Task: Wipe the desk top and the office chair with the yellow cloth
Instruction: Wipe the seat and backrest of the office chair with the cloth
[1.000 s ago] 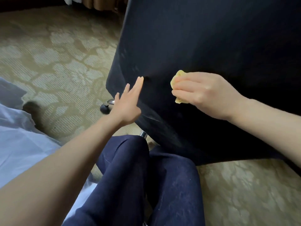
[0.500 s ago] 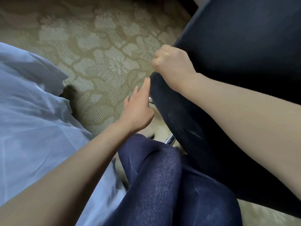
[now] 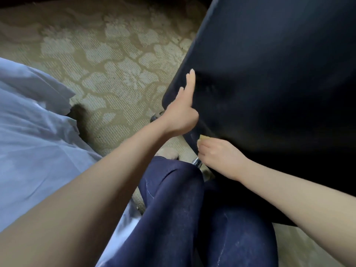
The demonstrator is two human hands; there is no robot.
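Observation:
The black office chair (image 3: 269, 83) fills the right half of the view, its dark padded surface facing me. My left hand (image 3: 181, 110) lies flat with straight fingers against the chair's left edge. My right hand (image 3: 219, 158) grips the yellow cloth (image 3: 203, 137) low on the chair's lower left edge; only a small corner of the cloth peeks out above my fingers. The desk top is out of view.
Patterned beige carpet (image 3: 107, 60) covers the floor on the left. White bedding (image 3: 32, 128) lies at the far left. My knees in dark blue trousers (image 3: 173, 209) are right below the chair. A chrome chair leg (image 3: 196, 161) and a caster (image 3: 156, 116) show beneath the chair.
My right hand with the cloth went from the chair's upper left edge down to its lower edge. My left hand moved up and now lies flat on the chair's side.

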